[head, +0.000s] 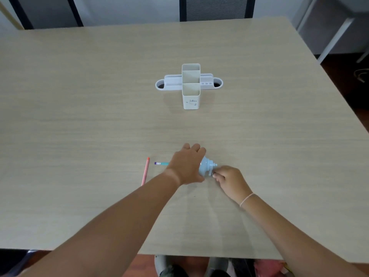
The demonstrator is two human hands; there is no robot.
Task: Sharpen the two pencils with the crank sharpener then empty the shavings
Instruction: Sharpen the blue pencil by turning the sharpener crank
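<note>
A light blue crank sharpener (206, 166) stands on the table near the front middle. My left hand (186, 163) lies over its body and grips it from above, hiding most of it. A teal pencil (161, 163) with a purple end sticks out to the left from under that hand, pointing into the sharpener. My right hand (229, 179) pinches the small crank handle at the sharpener's right side. A pink pencil (145, 171) lies loose on the table to the left, running almost front to back.
A cream desk organiser (191, 86) with tall compartments and low white side trays stands at the middle of the wooden table (79, 116). A dark chair back (216, 8) stands beyond the far edge. The table's front edge runs close below my forearms.
</note>
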